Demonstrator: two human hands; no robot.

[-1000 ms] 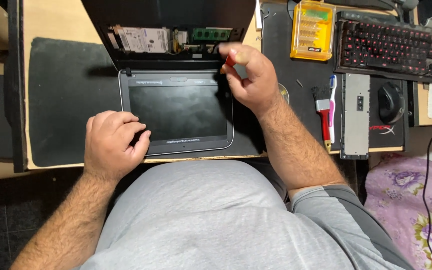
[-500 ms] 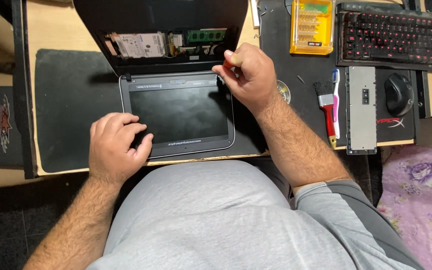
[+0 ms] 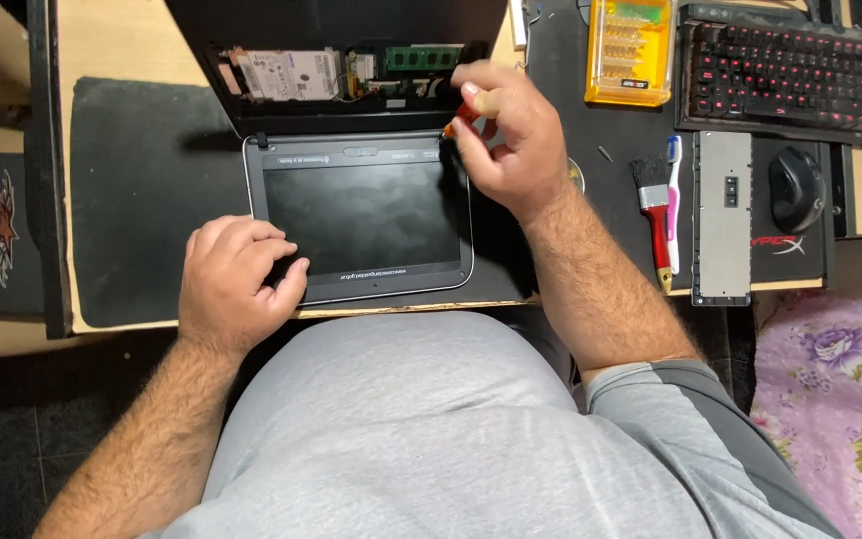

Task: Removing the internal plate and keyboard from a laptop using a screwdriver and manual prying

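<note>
A small laptop lies opened flat on a dark mat (image 3: pixel 132 200). Its screen half (image 3: pixel 361 215) faces me, and the base (image 3: pixel 341 60) behind it has its cover off, showing a hard drive and a green memory module. My left hand (image 3: pixel 236 284) rests curled on the screen's lower left corner, pressing it down. My right hand (image 3: pixel 506 135) is closed on a small screwdriver with an orange handle (image 3: pixel 461 118), its tip near the hinge at the screen's upper right corner.
A yellow bit case (image 3: pixel 631 50) and a black keyboard with red lights (image 3: pixel 790 70) sit at the back right. A red-handled brush (image 3: pixel 655 215), a toothbrush, a grey metal panel (image 3: pixel 722 215) and a mouse (image 3: pixel 795 185) lie to the right.
My right hand with the screwdriver has stayed at the upper right hinge, turning slightly. My left hand has kept its place on the lower left corner.
</note>
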